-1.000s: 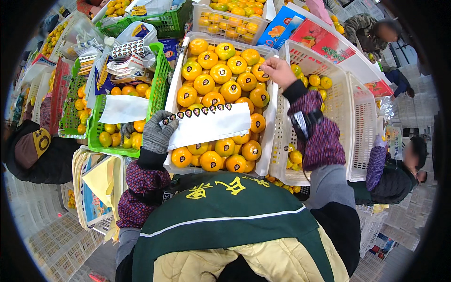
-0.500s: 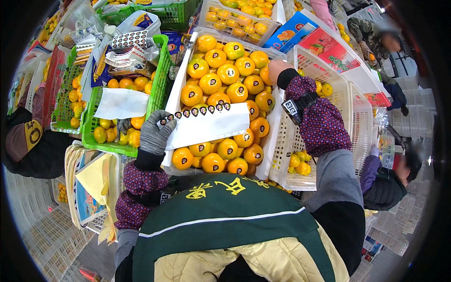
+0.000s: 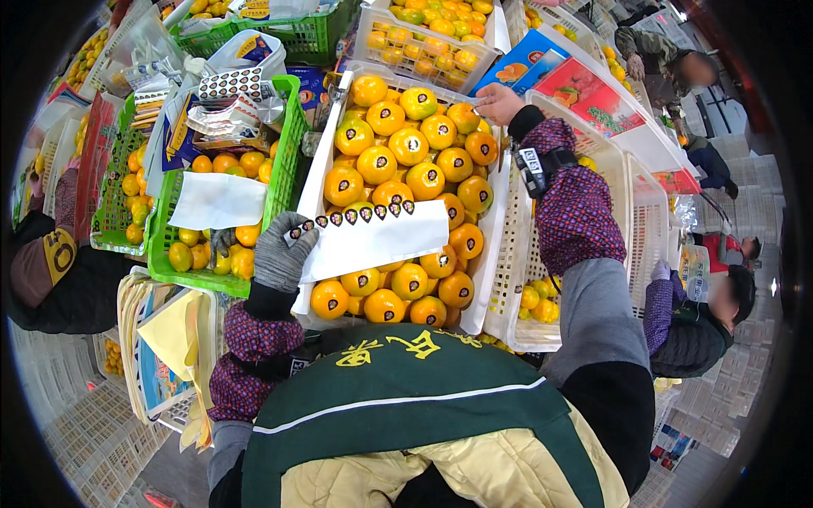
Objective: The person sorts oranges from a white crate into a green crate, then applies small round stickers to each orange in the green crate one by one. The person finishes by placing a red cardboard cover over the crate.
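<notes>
My left hand (image 3: 284, 252), in a grey knit glove, grips the left end of a white sticker strip (image 3: 381, 245) with a row of dark round stickers along its upper edge. The strip lies slanted over a white-lined crate (image 3: 497, 254) full of oranges (image 3: 409, 146), many bearing a small dark sticker. At the crate's upper right, my bare right hand (image 3: 500, 103) has its fingers pinched together. Their tips are at an orange (image 3: 463, 118) there, by a small dark mark; whatever they hold is too small to make out.
To the left stands a green crate (image 3: 292, 140) with oranges, sticker sheets and a white paper. A white basket (image 3: 508, 309) with small oranges is on the right. Stacked envelopes and cards (image 3: 165, 339) lie lower left. Several people are around.
My right hand has moved slightly up and left, from the orange at the crate's right edge to the one above it. My left hand still holds the strip, almost unmoved.
</notes>
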The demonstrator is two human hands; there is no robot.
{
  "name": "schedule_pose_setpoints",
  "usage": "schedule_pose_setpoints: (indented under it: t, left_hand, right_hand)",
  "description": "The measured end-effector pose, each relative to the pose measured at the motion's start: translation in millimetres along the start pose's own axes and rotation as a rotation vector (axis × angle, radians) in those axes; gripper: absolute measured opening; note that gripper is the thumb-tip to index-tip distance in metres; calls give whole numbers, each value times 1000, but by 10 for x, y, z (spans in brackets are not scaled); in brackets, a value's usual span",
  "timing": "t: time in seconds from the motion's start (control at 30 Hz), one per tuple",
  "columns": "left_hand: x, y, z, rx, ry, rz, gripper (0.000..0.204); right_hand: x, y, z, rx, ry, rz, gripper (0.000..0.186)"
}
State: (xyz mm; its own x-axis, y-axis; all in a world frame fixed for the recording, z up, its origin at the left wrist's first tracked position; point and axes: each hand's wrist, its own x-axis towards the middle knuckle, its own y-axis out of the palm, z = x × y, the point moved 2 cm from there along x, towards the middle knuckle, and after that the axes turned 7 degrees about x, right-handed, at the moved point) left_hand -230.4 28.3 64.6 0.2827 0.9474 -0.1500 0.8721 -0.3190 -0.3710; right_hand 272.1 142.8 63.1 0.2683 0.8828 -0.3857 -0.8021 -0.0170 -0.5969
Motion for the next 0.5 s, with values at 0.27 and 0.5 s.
schedule_pose_setpoints:
  t: [0.27, 0.5]
  left_hand:
    - [37, 0, -62, -22, -9, -26, 16]
    - [39, -19, -198, -23, 71, -114, 14]
  right_hand:
    - [-85, 341, 198, -655, -159, -164, 30]
    - [-683, 462, 932, -462, -522, -377, 38]
